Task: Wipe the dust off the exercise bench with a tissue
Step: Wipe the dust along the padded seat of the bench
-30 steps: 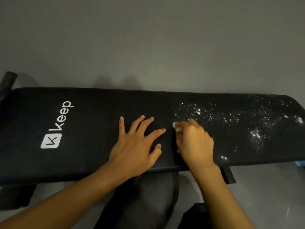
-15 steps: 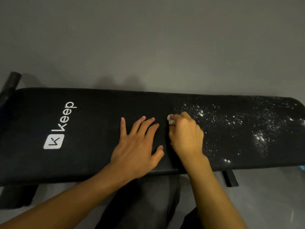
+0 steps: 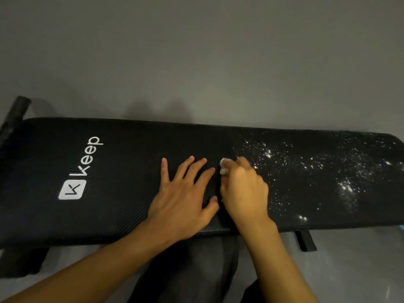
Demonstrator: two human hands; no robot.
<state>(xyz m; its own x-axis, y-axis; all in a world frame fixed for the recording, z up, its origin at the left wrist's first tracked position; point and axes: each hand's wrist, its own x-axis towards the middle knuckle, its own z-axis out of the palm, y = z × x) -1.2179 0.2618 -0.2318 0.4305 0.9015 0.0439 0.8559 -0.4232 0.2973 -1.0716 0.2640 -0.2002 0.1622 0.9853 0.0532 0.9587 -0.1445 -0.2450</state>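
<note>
Left hand [image 3: 181, 197]: flat on bench [image 3: 122, 171], fingers spread.
Right hand [image 3: 244, 191]: fingers grip tissue [image 3: 224, 166]; we note it pulled nearer the left.
Dust [image 3: 345, 186]: plenty remains at 3 o'clock.

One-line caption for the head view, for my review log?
Left hand flat on a black exercise bench while the right hand holds a tissue at the edge of white dust.

Slid the right grip [image 3: 243, 189] with its tissue [image 3: 224, 166] leftward over the worktop [image 3: 131, 171] since a second ago, closing the gap to the left grip [image 3: 181, 200]; now just beside its thumb. Drew the tissue slightly toward the near edge in the last half second.
</note>
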